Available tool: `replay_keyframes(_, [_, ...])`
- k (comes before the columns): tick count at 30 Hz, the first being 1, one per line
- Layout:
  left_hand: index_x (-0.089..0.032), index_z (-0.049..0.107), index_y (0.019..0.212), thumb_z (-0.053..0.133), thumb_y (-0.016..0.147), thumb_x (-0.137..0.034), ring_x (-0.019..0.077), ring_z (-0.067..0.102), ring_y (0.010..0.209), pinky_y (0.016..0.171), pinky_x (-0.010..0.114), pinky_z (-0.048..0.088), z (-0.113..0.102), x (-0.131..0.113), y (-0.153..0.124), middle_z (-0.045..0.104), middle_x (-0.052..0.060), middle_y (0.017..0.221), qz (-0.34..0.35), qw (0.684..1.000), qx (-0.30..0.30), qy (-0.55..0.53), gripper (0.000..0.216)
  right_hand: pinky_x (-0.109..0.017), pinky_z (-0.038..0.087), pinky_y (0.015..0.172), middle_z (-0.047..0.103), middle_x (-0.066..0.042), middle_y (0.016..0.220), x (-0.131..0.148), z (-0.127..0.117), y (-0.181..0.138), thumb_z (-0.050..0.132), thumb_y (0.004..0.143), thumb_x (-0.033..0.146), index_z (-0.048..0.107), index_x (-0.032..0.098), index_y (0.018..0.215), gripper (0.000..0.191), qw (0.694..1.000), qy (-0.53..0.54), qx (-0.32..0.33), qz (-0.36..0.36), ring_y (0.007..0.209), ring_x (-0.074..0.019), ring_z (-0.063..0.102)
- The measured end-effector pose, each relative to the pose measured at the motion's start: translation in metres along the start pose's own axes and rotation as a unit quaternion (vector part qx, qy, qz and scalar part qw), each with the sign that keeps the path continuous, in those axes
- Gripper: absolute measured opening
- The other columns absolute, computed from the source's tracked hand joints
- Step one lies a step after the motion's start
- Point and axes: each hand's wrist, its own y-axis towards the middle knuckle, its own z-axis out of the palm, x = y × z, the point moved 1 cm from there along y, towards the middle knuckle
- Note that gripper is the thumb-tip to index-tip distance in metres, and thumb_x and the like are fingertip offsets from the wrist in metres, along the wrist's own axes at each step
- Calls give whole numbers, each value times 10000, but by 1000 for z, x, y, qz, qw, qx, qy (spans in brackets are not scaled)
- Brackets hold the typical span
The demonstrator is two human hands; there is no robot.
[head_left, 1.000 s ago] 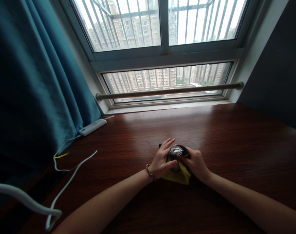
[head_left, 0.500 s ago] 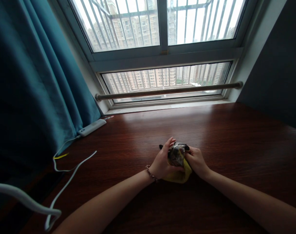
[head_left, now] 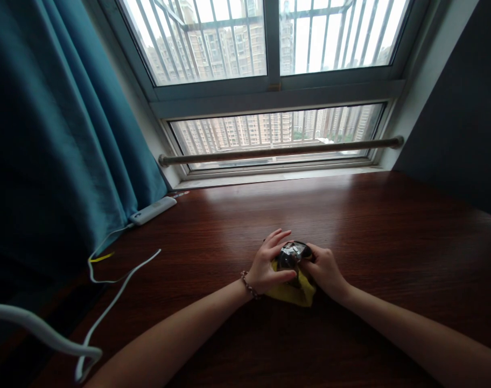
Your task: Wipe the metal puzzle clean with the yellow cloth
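A small dark, shiny object point(head_left: 293, 255) with bright reflections and a black edge sits between my hands, low over the wooden table; I cannot make out its kind. Beneath and in front of it hangs a yellow cloth point(head_left: 292, 292). My right hand point(head_left: 325, 269) is closed on the object's right side, its fingertips partly hidden behind it. At the left, my left hand point(head_left: 268, 264) is cupped around the object with fingers apart and thumb stretched across the front. Whether its palm touches the object is hidden. A beaded bracelet point(head_left: 250, 285) circles my left wrist.
The reddish-brown wooden tabletop point(head_left: 213, 226) reaches to a window with a metal rail point(head_left: 278, 153). A white power strip point(head_left: 153, 210) lies by the blue curtain point(head_left: 79, 134) at the left. White cables point(head_left: 116, 296) and a yellow strip point(head_left: 102, 258) are nearby.
My left fingers have spread wider and loosened from around the object. The shiny object has turned and sits lower, showing a rounder top. The yellow cloth has shifted slightly with it.
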Motion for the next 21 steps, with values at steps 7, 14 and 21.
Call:
replay_keyframes(7, [-102, 335, 1329, 454, 666, -736, 307, 292, 1261, 1056, 437, 230, 9, 4, 0, 320, 164, 1361, 8, 999, 36, -29, 925, -212, 367, 577, 572, 6, 696, -3, 2, 2, 529, 758, 183, 546, 137, 843, 98, 999, 13, -21, 36, 630, -131, 520])
replay_keyframes(14, [-234, 186, 1377, 724, 622, -409, 252, 402, 1194, 1006, 386, 341, 12, -2, -4, 385, 100, 1320, -12, 1000, -12, -25, 943, -242, 373, 622, 578, -52, 752, -8, 0, 4, 457, 800, 301, 559, 113, 783, 214, 998, 30, -44, 43, 689, -168, 519])
replay_keyframes(21, [-176, 376, 1314, 773, 541, -413, 266, 409, 1181, 990, 379, 350, 4, -3, -1, 468, 114, 1256, 0, 999, -30, -31, 901, -227, 356, 565, 568, -35, 702, -5, 0, 3, 486, 806, 295, 554, 115, 756, 200, 998, 36, -28, 40, 633, -150, 494])
